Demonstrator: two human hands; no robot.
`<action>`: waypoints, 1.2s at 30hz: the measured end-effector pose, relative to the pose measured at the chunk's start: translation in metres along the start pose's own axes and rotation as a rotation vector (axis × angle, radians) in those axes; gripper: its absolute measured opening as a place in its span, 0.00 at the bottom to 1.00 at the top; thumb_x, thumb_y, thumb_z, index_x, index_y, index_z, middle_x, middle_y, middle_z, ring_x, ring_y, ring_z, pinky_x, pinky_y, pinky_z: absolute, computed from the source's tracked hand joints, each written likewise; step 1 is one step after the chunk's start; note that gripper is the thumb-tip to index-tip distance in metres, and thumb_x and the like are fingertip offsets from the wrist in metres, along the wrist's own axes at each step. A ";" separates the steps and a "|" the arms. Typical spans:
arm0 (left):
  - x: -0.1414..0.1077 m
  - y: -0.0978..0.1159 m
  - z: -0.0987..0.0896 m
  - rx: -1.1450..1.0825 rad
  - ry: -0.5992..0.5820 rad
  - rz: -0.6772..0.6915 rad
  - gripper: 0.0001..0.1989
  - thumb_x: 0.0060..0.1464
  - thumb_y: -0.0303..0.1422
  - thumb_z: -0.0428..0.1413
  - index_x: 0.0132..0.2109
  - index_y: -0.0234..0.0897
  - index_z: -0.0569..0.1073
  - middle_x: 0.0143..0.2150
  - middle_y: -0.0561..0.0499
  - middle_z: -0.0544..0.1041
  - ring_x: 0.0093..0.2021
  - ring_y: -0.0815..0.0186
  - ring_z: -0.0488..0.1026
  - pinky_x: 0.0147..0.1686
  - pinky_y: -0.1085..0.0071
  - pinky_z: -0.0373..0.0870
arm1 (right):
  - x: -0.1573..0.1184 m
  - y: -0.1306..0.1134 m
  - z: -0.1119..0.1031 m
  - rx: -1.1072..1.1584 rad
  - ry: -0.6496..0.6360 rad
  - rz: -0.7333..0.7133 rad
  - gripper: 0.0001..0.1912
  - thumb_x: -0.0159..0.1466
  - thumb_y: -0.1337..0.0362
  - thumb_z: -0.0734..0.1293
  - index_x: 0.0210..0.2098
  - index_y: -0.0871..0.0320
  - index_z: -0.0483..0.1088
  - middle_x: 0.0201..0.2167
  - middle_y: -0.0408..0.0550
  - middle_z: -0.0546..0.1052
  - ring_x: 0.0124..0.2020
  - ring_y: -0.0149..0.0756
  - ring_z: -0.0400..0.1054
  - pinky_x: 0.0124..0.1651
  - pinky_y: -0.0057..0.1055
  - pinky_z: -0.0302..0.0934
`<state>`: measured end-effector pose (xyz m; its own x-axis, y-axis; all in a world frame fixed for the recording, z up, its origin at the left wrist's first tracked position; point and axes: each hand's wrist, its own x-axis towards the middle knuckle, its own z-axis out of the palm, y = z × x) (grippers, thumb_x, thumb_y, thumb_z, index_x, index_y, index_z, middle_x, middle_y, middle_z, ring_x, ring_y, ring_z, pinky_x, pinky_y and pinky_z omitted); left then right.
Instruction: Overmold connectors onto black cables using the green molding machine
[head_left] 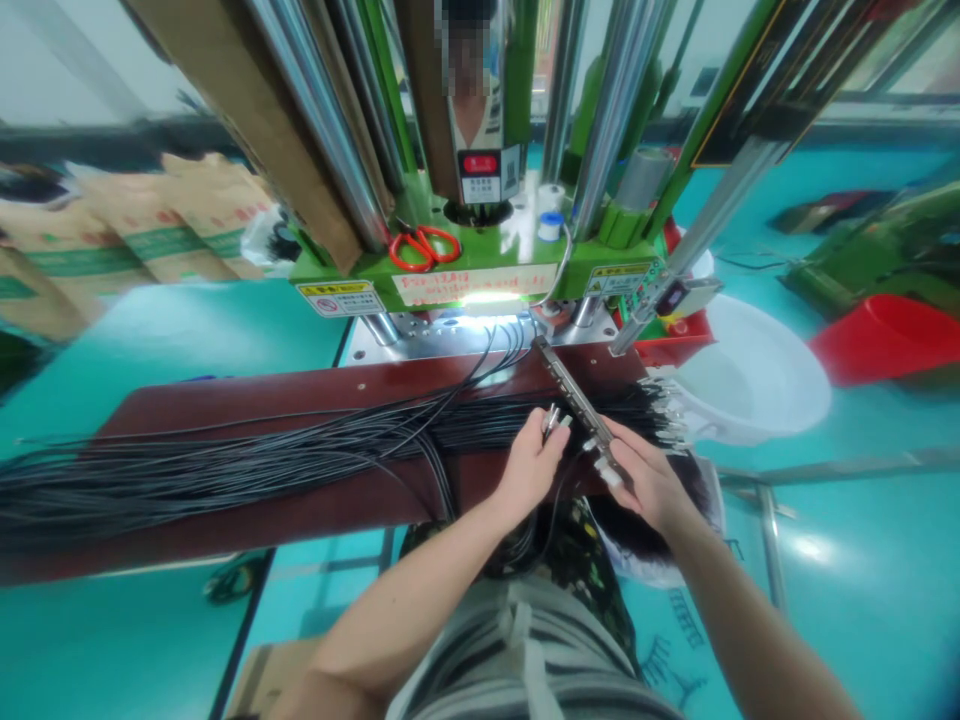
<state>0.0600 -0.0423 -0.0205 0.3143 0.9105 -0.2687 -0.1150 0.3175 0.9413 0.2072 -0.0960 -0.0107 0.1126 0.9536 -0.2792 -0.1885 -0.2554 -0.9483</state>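
My right hand point(646, 472) is closed around the lower end of a long, narrow metal bar point(574, 390) with notches along it. The bar slants up and left toward the lit opening of a green machine point(360, 268). White, connector-like pieces point(606, 466) sit at its lower end beside my fingers. Just left of the bar, my left hand point(531, 462) pinches a small shiny metal piece point(551, 420); its exact kind is unclear. Behind both hands a thick bundle of black cables point(300, 455) lies across the dark red table point(225, 402). Several cables run into the opening.
Red-handled scissors point(424, 248) and a blue-and-white spool point(550, 227) rest on the machine's ledge. At the right stand a white basin point(757, 385) and a red bucket point(892, 340). Paper sacks point(150, 220) line the left. Another person point(480, 110) is behind the machine.
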 end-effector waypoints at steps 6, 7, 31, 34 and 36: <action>0.003 -0.007 -0.003 0.228 -0.027 0.207 0.11 0.49 0.36 0.53 0.28 0.36 0.60 0.21 0.60 0.58 0.20 0.76 0.53 0.23 0.78 0.52 | 0.000 -0.003 -0.001 -0.115 -0.040 0.028 0.28 0.61 0.57 0.61 0.57 0.62 0.59 0.13 0.37 0.61 0.09 0.20 0.46 0.10 0.19 0.39; 0.003 -0.007 -0.004 0.226 -0.028 0.199 0.10 0.49 0.36 0.53 0.28 0.36 0.60 0.21 0.60 0.58 0.20 0.76 0.53 0.23 0.78 0.52 | 0.000 -0.004 -0.001 -0.120 -0.040 0.032 0.28 0.61 0.57 0.61 0.58 0.62 0.59 0.13 0.37 0.61 0.09 0.20 0.46 0.10 0.19 0.39; -0.002 0.009 -0.007 -0.126 -0.099 -0.023 0.17 0.50 0.46 0.52 0.28 0.38 0.59 0.14 0.63 0.53 0.12 0.79 0.47 0.12 0.80 0.44 | -0.002 -0.003 0.000 -0.143 -0.004 0.040 0.24 0.60 0.57 0.62 0.55 0.57 0.63 0.16 0.38 0.62 0.10 0.19 0.46 0.10 0.19 0.39; -0.001 0.010 -0.009 -0.181 -0.119 -0.058 0.17 0.48 0.46 0.54 0.27 0.36 0.63 0.12 0.63 0.53 0.11 0.79 0.47 0.12 0.80 0.44 | -0.004 -0.005 0.001 -0.156 -0.012 0.042 0.25 0.60 0.57 0.62 0.55 0.59 0.62 0.18 0.40 0.65 0.10 0.19 0.46 0.11 0.19 0.40; 0.001 0.012 -0.011 -0.262 -0.172 -0.127 0.17 0.44 0.45 0.58 0.27 0.35 0.64 0.12 0.63 0.52 0.12 0.80 0.46 0.12 0.80 0.42 | -0.005 -0.006 0.001 -0.173 -0.018 0.036 0.26 0.60 0.57 0.62 0.55 0.60 0.62 0.18 0.41 0.65 0.10 0.20 0.46 0.11 0.20 0.39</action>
<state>0.0482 -0.0343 -0.0117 0.4937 0.8084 -0.3206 -0.2960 0.5028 0.8121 0.2065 -0.0987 -0.0031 0.0911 0.9457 -0.3121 -0.0210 -0.3115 -0.9500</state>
